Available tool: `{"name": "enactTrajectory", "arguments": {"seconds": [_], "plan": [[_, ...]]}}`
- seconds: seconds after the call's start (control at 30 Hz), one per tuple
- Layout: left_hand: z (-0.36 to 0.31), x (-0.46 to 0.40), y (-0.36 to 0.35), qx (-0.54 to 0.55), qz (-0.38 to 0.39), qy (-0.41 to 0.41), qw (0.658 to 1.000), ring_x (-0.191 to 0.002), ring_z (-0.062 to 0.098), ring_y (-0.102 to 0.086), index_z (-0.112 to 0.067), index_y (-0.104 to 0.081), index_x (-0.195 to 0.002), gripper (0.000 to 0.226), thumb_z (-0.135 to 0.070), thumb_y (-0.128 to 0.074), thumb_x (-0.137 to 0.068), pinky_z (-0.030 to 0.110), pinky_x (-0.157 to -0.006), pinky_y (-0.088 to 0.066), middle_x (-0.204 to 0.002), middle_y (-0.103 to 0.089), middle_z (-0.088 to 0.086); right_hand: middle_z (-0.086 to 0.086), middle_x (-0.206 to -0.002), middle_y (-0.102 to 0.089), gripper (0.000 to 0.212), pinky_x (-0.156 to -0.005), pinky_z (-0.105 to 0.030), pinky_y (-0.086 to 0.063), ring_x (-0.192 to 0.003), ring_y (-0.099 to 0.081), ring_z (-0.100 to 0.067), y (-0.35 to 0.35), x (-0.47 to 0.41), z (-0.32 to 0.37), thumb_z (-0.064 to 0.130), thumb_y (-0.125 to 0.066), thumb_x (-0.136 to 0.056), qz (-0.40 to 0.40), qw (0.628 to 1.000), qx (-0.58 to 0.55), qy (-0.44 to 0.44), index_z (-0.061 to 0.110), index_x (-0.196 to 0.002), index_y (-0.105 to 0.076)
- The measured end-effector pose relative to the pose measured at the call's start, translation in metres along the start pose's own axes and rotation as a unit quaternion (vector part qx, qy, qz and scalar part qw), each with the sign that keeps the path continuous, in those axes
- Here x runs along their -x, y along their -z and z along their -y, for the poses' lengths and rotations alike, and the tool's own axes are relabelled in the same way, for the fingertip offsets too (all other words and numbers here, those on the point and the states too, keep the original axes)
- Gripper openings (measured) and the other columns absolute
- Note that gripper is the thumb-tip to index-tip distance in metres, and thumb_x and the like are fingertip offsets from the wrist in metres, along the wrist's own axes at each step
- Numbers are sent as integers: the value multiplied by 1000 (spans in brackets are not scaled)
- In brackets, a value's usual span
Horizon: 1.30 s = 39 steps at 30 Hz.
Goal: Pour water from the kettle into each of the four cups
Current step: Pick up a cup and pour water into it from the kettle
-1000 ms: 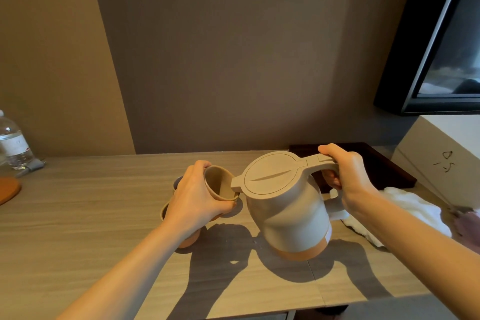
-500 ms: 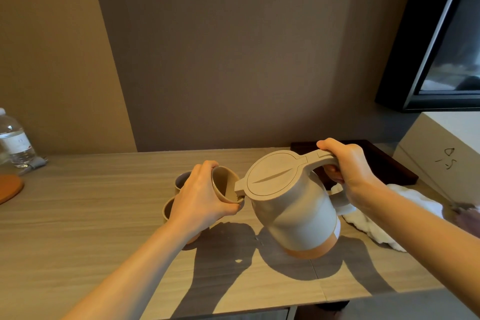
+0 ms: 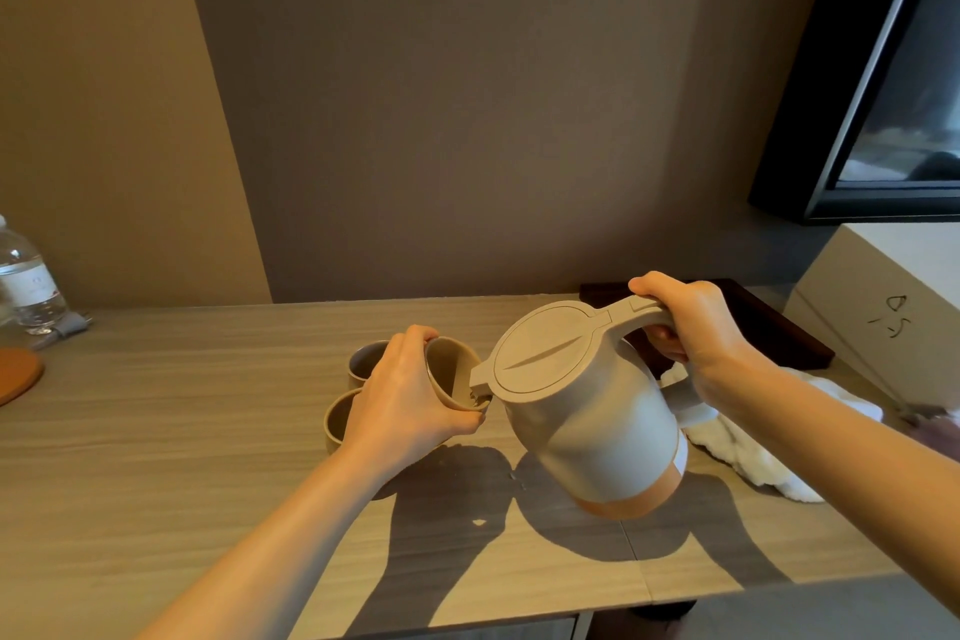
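- Kettle [image 3: 587, 411] is now tipped further than half a second ago, spout inside the rim of the held cup [image 3: 453, 373], centre of frame; pouring judged begun
- Right hand [image 3: 685, 327] grip wrapped round the handle; left hand [image 3: 410, 400] grip curled round the cup
- Two cups [image 3: 337, 424] on the tabletop [image 3: 156, 431] are partly hidden behind the left hand; the fourth is not visible; water level cannot be told

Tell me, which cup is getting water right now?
The cup gripped in the left hand, tilted against the kettle spout. The two other cups visible just stand on the table behind that hand.
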<state>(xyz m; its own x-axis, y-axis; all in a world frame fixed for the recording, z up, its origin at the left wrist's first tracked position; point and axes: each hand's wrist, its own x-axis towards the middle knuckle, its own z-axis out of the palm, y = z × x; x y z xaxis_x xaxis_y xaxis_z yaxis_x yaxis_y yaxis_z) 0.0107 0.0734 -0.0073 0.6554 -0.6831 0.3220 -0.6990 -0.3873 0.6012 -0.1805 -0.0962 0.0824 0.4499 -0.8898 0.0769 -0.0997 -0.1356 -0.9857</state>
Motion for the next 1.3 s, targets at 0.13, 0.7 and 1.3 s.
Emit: {"name": "enactTrajectory", "arguments": {"seconds": [0.13, 0.7, 1.3], "plan": [[0, 2, -1, 12, 4, 9, 1000, -105, 11, -55, -38, -39, -120, 89, -56, -88, -48, 35, -81, -58, -118, -53, -16, -8, -65, -57, 31, -61, -25, -39, -60, -48, -14, 0, 1, 2, 28, -60, -87, 7, 1000, 3, -1, 9, -62, -62], [-5, 7, -5, 38, 1, 25, 999, -106, 10, -53, -38, -37, -118, 87, -49, -91, -50, 33, -82, -57, -119, -51, -15, -9, -70, -58, 29, -61, -24, -39, -62, -49, -14, 1, -1, 6, 31, -60, -87, 16, 999, 28, -5, 9, -69, -63], [-4, 10, -17, 59, -33, 29, 997, -106, 11, -55, -39, -37, -120, 89, -54, -89, -50, 27, -82, -54, -121, -54, -14, -7, -61, -52, 32, -58, -23, -39, -56, -46, -14, 4, -2, 16, 28, -60, -87, 16, 999, 34, 4, 9, -61, -60]]}}
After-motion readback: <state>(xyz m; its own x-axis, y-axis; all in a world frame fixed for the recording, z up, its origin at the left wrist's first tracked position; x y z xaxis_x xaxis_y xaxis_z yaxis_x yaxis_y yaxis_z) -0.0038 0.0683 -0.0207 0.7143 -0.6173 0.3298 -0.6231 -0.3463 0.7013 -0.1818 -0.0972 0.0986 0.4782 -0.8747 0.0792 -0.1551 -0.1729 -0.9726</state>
